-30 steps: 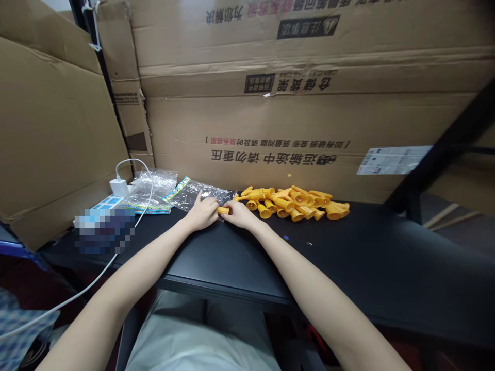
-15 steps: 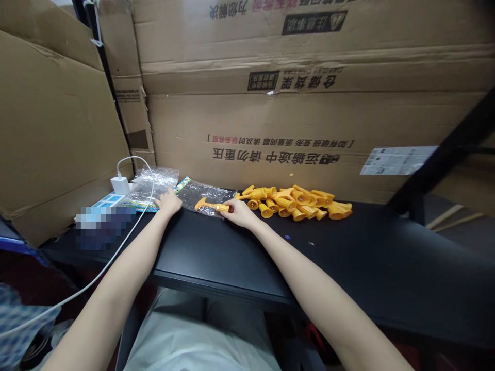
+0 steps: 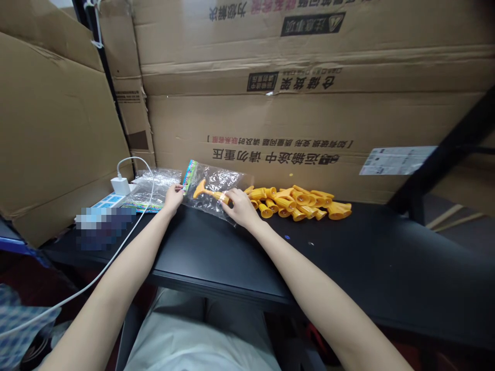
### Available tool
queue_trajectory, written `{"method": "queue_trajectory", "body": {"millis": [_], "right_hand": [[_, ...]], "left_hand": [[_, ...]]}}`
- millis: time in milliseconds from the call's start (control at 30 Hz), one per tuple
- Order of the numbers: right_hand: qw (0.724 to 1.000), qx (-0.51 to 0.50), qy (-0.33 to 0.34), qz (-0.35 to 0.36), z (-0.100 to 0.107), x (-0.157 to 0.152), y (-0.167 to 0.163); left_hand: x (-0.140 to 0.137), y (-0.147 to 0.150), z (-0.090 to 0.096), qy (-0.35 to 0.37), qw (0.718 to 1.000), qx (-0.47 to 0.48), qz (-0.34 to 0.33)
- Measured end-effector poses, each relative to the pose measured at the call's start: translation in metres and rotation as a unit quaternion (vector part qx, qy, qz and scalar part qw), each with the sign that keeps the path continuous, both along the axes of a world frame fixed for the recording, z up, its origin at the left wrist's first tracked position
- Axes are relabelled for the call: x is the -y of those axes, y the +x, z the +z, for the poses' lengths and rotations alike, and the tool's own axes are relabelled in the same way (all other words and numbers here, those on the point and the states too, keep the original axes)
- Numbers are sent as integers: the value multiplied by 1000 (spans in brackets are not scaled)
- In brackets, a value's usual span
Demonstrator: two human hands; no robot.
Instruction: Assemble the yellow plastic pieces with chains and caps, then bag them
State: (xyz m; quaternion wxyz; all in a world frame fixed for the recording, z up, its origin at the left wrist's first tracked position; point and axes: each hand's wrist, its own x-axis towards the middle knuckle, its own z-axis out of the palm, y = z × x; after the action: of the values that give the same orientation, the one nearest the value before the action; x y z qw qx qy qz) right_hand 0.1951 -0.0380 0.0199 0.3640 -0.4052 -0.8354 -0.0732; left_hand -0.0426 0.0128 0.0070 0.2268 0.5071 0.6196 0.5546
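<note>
My left hand (image 3: 172,199) is closed at the bright printed edge of a clear plastic bag (image 3: 226,179), which is lifted and tilted above the black tabletop. In my right hand (image 3: 240,207), the fingers grip the flared end of an orange plastic T-shaped handle (image 3: 201,189). Its crosspiece points left toward the bag's printed edge. The handle lies over the bag; whether any of it is inside, I cannot tell. Just right of my right hand is a pile of similar orange pieces (image 3: 288,205). More clear bags (image 3: 157,185) lie stacked left of my left hand.
A white charger (image 3: 120,185) sits in a power strip (image 3: 109,200), and its white cable (image 3: 116,257) runs across my left side. Cardboard (image 3: 240,118) stands behind the black tabletop (image 3: 216,252). A dark metal post (image 3: 436,149) rises at the right.
The bag has come up off the table, its printed edge now at my left hand's fingers. My left hand has moved slightly right. The orange handle has turned, its crosspiece end now higher.
</note>
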Motion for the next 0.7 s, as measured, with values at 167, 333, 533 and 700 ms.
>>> {"method": "queue_trajectory", "body": {"millis": [167,333,533,700], "right_hand": [[999,18,-47,-1,-1,0,1],[993,16,-114,-16,-4,-3,1],[981,5,-192,-8,-4,-3,-4],[952,-71,-298,14,-2,5,-5]], "left_hand": [[4,1,4,-71,993,95,-19],[15,6,9,-83,981,132,-118],[22,12,8,-91,980,110,-136],[20,9,7,-95,986,91,-102]]}}
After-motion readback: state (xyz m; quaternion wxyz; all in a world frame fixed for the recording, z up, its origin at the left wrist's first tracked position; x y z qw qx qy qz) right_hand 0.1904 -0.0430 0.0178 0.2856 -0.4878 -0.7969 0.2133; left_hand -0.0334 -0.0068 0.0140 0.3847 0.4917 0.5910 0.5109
